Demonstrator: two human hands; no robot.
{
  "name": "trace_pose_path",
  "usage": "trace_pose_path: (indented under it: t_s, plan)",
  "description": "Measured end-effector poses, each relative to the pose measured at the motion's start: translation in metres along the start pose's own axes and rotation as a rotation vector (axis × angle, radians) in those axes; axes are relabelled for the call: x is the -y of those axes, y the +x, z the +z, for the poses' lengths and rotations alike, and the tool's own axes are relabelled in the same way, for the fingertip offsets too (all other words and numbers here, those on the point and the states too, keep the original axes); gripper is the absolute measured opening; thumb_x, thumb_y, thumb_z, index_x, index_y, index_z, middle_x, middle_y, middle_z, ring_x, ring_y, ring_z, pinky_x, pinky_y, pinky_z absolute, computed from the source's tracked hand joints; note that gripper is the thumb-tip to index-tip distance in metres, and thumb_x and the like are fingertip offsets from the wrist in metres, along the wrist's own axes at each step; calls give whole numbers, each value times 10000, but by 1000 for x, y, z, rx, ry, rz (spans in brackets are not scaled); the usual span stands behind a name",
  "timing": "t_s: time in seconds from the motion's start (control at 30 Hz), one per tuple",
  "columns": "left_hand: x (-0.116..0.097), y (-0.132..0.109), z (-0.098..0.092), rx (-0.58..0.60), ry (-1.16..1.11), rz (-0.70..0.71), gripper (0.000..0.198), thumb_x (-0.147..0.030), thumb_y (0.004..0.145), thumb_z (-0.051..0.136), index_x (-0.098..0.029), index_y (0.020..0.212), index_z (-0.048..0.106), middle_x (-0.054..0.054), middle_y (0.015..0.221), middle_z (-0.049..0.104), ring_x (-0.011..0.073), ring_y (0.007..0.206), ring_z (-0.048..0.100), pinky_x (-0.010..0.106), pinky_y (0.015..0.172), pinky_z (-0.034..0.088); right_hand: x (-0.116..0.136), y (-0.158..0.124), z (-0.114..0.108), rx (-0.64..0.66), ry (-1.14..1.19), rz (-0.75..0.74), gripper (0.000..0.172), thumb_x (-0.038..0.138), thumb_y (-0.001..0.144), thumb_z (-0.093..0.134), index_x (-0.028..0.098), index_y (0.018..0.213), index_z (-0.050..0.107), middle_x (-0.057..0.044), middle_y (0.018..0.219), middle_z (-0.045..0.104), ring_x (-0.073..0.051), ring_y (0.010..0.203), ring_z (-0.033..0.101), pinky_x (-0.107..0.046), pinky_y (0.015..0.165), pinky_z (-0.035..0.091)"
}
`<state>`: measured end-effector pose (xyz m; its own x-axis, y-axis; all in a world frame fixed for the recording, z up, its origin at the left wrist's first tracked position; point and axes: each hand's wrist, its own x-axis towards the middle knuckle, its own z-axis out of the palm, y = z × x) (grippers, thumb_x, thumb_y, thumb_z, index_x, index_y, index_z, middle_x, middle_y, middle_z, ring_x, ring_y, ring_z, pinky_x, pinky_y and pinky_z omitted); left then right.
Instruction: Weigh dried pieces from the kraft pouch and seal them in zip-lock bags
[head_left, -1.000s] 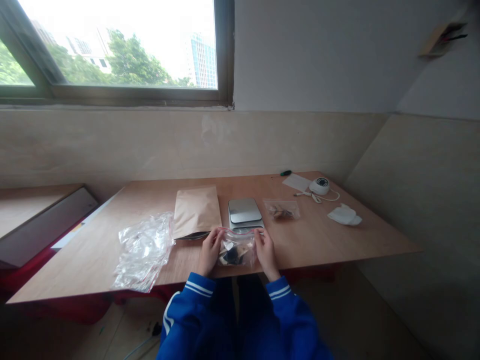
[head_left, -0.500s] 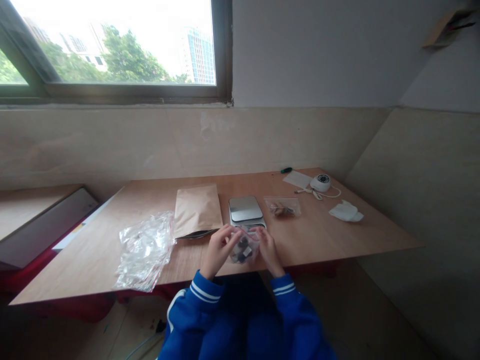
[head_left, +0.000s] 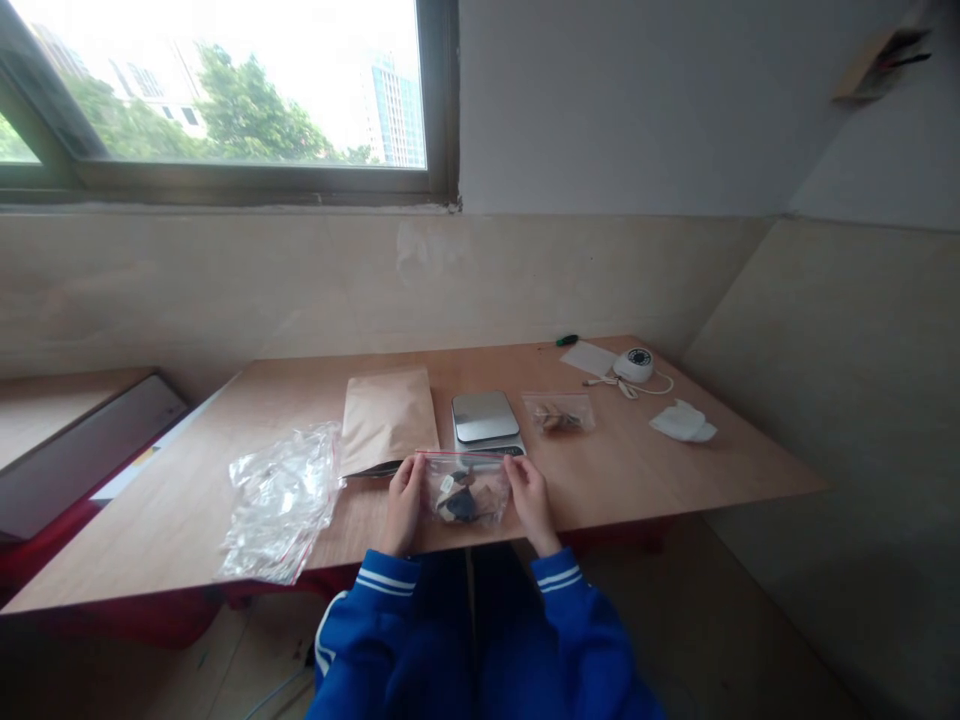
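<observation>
Between my hands, at the table's front edge, a clear zip-lock bag (head_left: 466, 490) with a red strip along its top is stretched out flat. Inside it are dark and light brown pieces and a small white label; their kind I cannot make out. My left hand (head_left: 406, 500) pinches the bag's upper left corner, and my right hand (head_left: 528, 495) pinches the upper right one. Just behind the bag stands a kitchen scale (head_left: 481, 418) with a bare silver plate, its front partly covered by the bag.
Left of the scale lies a brown kraft pouch (head_left: 390, 415), its dark mouth facing me. A heap of clear plastic bags (head_left: 281, 500) is farther left. On the right are another filled zip-lock bag (head_left: 559, 413), a white dome camera (head_left: 634, 364), crumpled white tissue (head_left: 682, 422) and a green-handled tool (head_left: 567, 341).
My hands have moved apart, the left one leftward, so the bag has gone from bunched up to spread wide with its top strip straight. My view has shifted slightly.
</observation>
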<state>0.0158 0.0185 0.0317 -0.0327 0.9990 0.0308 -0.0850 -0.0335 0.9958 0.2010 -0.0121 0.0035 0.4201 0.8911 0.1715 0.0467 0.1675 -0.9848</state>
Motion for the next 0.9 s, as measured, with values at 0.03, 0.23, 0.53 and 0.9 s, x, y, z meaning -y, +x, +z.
trace_pose_path:
  t_s: [0.03, 0.23, 0.53, 0.9]
  plan:
    - [2, -1, -1, -5, -30, -19, 399, -565, 727, 606, -169, 731, 558, -63, 541, 403, 61, 443, 344, 176, 386, 288, 1, 0, 0, 16, 11, 8, 376, 560, 794, 564, 192, 720, 574, 3, 655, 602, -166, 642, 593, -252, 611, 464]
    - [10, -4, -3, -40, -159, -83, 388, -562, 731, 604, -183, 784, 541, -88, 513, 330, 43, 389, 281, 167, 348, 211, 2, -2, -1, 100, 110, 70, 357, 531, 749, 640, 184, 822, 604, -28, 750, 664, -195, 724, 652, -283, 664, 512]
    - [-1, -10, -7, 31, -102, -37, 379, -512, 759, 614, -157, 892, 611, 11, 758, 621, 109, 600, 571, 189, 504, 437, 4, -5, -1, -26, 113, 0, 352, 487, 787, 625, 165, 926, 654, -61, 847, 699, -191, 752, 651, -313, 704, 530]
    - [-35, -38, 15, -137, -96, 173, 240, -397, 849, 551, -180, 873, 649, 34, 873, 674, 184, 872, 607, 305, 833, 475, 108, -39, -6, -165, -74, -351, 125, 316, 850, 602, 215, 818, 668, -34, 866, 691, -193, 866, 637, -319, 812, 500]
